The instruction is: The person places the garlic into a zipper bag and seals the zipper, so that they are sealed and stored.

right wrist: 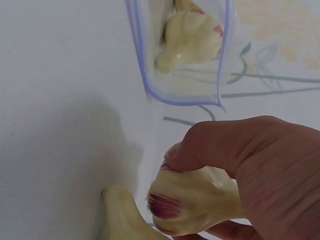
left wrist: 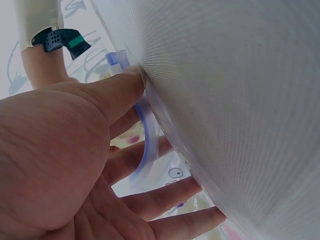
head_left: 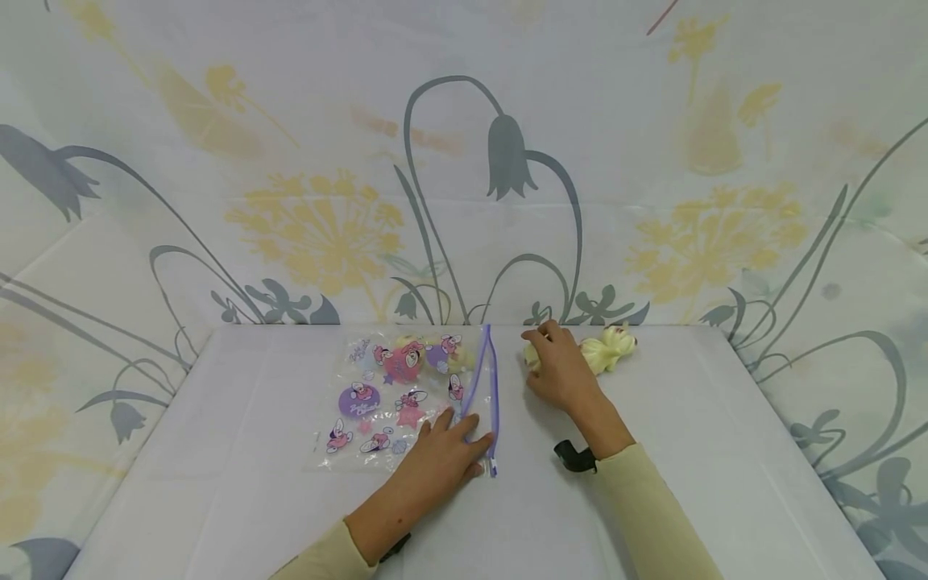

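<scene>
A clear zip bag (head_left: 428, 391) with pink and purple cartoon prints lies flat on the table, its purple zip edge (head_left: 495, 395) parted and facing right. Inside it, garlic bulbs (right wrist: 192, 37) show through the mouth. My left hand (head_left: 442, 455) rests on the bag's near right corner, fingers spread; in the left wrist view the thumb and fingertips press at the film beside the zip. To the right of the mouth, my right hand (head_left: 561, 370) grips a cream garlic bulb (right wrist: 195, 197) with purple streaks, partly hidden by the fingers. Another garlic bulb (head_left: 611, 348) lies just beyond that hand.
White cloth covers the table (head_left: 725, 467). A flower-printed curtain (head_left: 464, 161) rises behind its back edge and along both sides. A black wrist mount (head_left: 575, 457) sticks out from the right sleeve (head_left: 648, 499).
</scene>
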Demonstrator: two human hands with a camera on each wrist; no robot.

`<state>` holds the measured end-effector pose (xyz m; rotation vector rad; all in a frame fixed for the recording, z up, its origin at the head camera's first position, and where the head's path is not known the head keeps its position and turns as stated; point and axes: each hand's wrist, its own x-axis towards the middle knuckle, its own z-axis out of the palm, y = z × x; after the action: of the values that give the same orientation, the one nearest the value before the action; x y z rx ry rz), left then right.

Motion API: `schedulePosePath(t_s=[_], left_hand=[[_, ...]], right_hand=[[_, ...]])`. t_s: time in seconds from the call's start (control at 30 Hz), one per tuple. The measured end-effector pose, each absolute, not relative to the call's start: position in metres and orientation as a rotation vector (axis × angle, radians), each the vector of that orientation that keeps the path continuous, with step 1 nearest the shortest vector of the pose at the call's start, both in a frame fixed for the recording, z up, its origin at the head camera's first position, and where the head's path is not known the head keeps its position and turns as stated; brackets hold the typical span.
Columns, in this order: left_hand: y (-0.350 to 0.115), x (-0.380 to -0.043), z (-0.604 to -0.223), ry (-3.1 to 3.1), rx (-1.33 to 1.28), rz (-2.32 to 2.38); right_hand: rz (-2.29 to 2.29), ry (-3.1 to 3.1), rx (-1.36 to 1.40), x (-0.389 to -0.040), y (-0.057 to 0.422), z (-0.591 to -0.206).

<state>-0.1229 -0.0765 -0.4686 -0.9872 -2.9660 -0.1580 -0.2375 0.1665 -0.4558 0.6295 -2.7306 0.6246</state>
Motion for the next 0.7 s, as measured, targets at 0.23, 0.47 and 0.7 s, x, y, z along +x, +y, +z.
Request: schedulePosePath(t_s=[0.23,0.47,0.7], left_hand=[[-0.076,-0.123,-0.468,-2.966,-0.996,-0.141],[-0.077,-0.123,-0.468,-2.978,-0.994,-0.151],[-0.076,-0.123,-0.468,-2.987,-0.994,-0.143]], right_hand=[[0.709,-2.715,0.618,-0.236,0.163,-0.454],[0.845,-2.774,0.566,-0.236,0.161,-0.453],[1.002,-2.742,0.603,-0.234,0.155,-0.452]])
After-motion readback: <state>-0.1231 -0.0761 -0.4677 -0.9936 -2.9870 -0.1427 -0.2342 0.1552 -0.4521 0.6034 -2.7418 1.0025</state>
